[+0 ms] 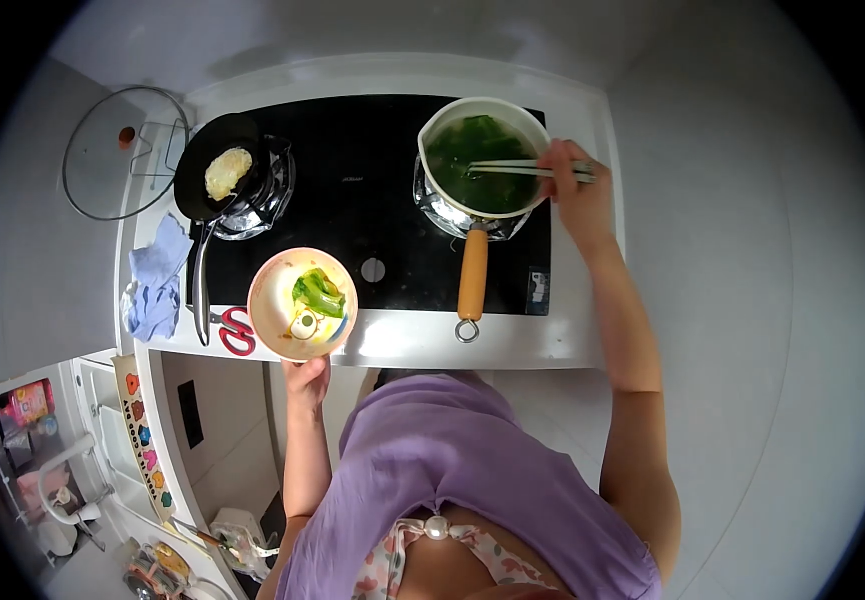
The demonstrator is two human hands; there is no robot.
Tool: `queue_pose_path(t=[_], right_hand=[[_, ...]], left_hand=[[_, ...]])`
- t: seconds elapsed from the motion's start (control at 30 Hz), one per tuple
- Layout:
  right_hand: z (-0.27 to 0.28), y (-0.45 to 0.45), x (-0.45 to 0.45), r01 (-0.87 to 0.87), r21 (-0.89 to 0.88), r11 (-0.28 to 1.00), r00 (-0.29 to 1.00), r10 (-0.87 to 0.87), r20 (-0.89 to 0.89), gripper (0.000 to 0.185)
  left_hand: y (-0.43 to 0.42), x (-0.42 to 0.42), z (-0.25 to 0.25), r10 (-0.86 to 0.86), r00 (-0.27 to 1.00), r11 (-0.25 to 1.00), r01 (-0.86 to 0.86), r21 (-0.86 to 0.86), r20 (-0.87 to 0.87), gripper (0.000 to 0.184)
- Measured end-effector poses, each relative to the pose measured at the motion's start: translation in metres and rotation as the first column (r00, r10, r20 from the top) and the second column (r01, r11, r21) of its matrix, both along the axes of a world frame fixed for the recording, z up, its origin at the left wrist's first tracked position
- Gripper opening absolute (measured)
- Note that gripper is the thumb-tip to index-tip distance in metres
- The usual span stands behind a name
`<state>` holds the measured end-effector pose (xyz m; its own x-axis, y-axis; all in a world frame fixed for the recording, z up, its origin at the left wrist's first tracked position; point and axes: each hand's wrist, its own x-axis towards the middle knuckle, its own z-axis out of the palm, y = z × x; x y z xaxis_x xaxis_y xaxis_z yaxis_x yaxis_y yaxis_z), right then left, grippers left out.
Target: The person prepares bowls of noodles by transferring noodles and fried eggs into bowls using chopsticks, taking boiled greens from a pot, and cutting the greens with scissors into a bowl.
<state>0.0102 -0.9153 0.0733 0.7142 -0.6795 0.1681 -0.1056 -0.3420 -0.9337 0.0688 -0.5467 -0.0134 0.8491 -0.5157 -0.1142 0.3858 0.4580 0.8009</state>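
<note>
My right hand [580, 190] is closed around a pair of chopsticks [508, 167], whose tips reach into a white saucepan [428, 135]. Dark leafy greens [483, 135] lie in greenish liquid inside it. The saucepan's wooden handle [473, 275] points toward me. My left hand [308, 378] grips the near rim or underside of a bowl [271, 300], held over the front edge of the stove. A bright green piece of leafy vegetable [319, 292] lies in this bowl, above a printed cartoon pattern. The left fingers are partly hidden beneath the bowl.
A small black frying pan [191, 170] with a fried egg [227, 173] sits on the left burner. Beside it are a glass lid [78, 150], a blue cloth [158, 280] and red-handled scissors [240, 330]. The black cooktop [353, 140] spans the counter; a sink area [118, 440] lies lower left.
</note>
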Motion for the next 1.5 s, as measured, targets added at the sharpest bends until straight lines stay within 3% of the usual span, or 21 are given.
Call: queue_pose_path(t=[0.2,0.33,0.53,0.63,0.73,0.83,0.93,1.1,1.2,1.4,1.5], right_hand=[[0.014,-0.025,-0.020,0.264,0.139,0.955,0.961,-0.272,0.044,0.034],[0.025,-0.037,-0.033,0.238,0.011,0.971,0.965,-0.235,-0.117,0.035],[0.039,-0.043,-0.043,0.116,-0.063,0.991,0.992,-0.112,0.057,0.034],[0.043,-0.030,-0.034,0.006,0.011,1.000,1.000,-0.006,0.021,0.034],[0.031,-0.026,-0.015,-0.021,0.244,0.969,1.000,0.017,0.020,0.034],[0.007,-0.025,0.004,0.027,0.307,0.951,0.999,-0.015,-0.043,0.034],[-0.009,-0.021,0.011,0.024,0.286,0.958,0.999,-0.032,0.022,0.035],[0.002,-0.018,0.002,0.183,0.261,0.948,0.974,-0.210,0.079,0.035],[0.001,-0.022,-0.006,0.290,0.366,0.884,0.932,-0.348,0.100,0.034],[-0.008,-0.040,-0.029,0.276,0.470,0.838,0.875,-0.421,0.237,0.033],[-0.004,-0.039,-0.039,0.289,0.410,0.865,0.849,-0.429,0.308,0.033]], left_hand=[[-0.001,0.005,-0.010,0.031,1.000,0.999,-0.031,-0.009,-0.003,0.083],[-0.004,0.007,-0.015,0.054,0.998,0.997,-0.055,-0.045,-0.031,0.083],[-0.004,0.008,-0.014,0.049,0.998,0.998,-0.050,-0.043,-0.031,0.082],[-0.002,0.008,-0.014,0.044,0.999,0.999,-0.045,-0.019,-0.021,0.079],[0.000,0.007,-0.014,0.048,0.999,0.999,-0.048,-0.013,-0.020,0.080],[0.001,0.007,-0.012,0.045,0.999,0.999,-0.045,-0.006,-0.014,0.082],[0.001,0.007,-0.009,0.052,0.999,0.999,-0.052,0.008,-0.009,0.084],[0.001,0.005,-0.005,0.071,0.997,0.997,-0.071,0.018,-0.005,0.086],[0.002,0.006,-0.007,0.068,0.998,0.998,-0.068,0.016,-0.015,0.087],[-0.003,0.007,-0.002,0.037,0.998,0.999,-0.038,-0.022,-0.050,0.085],[-0.007,0.008,0.001,0.011,0.999,0.999,-0.013,-0.042,-0.046,0.085]])
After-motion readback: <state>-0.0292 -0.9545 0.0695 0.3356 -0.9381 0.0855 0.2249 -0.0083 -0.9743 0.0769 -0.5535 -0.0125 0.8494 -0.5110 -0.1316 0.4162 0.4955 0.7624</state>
